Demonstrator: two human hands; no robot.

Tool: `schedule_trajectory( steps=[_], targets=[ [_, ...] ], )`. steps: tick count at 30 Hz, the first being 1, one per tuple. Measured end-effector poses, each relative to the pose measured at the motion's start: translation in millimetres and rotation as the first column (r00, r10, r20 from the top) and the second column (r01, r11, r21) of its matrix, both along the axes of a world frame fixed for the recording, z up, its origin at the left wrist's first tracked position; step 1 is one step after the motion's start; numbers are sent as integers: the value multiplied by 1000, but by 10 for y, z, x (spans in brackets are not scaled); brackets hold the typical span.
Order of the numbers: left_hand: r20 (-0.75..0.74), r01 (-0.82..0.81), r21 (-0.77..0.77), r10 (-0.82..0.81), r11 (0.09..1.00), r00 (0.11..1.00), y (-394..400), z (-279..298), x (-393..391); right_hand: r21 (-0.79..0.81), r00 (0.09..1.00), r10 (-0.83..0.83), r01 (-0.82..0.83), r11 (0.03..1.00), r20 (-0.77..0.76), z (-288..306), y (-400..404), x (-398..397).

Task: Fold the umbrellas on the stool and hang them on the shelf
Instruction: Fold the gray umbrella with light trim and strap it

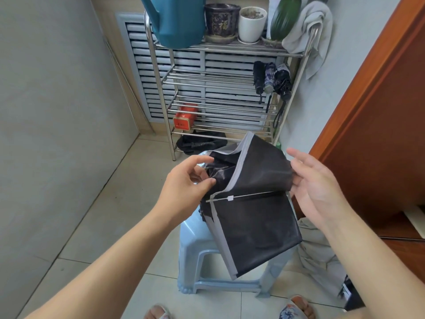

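A black umbrella [250, 203] with a grey edge is held up in the air, just above a light blue stool [197, 245]. Its cloth hangs loose and one thin metal rib shows across the middle. The left hand [186, 180] pinches the cloth on the left side with curled fingers and thumb. The right hand [315, 185] is on the right side, its fingers straight and spread, touching the cloth's edge. Farther away stands a metal shelf [220, 84]. Three folded umbrellas [272, 77] hang on its right side. A blue watering can [177, 19] and flower pots [236, 21] sit on top.
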State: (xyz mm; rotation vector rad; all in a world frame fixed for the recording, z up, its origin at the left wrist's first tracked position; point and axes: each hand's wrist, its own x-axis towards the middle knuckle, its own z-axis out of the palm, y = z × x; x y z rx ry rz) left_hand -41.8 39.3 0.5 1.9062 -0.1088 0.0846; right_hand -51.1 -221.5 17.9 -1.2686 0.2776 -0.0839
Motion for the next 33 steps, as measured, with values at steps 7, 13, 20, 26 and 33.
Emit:
schedule_trajectory(
  steps=[7,13,20,26,33],
  targets=[
    [-185,-35,-128,11,991,983,-28,16,-35,-110,995,-15,3,994,-103,-23,-127,-12],
    [-148,-128,-137,108,982,983,-53,13,42,7,991,-111,112,994,-69,38,-211,7],
    [-101,-91,-132,78,987,992,-65,32,35,2,992,-116,116,993,-51,63,-200,-10],
    [-95,-105,-153,91,983,991,-27,78,-6,28,999,-37,36,999,33,76,-232,-47],
    [-97,26,162,-10,986,995,18,43,-82,94,998,-34,29,995,53,59,-263,-33]
  ],
)
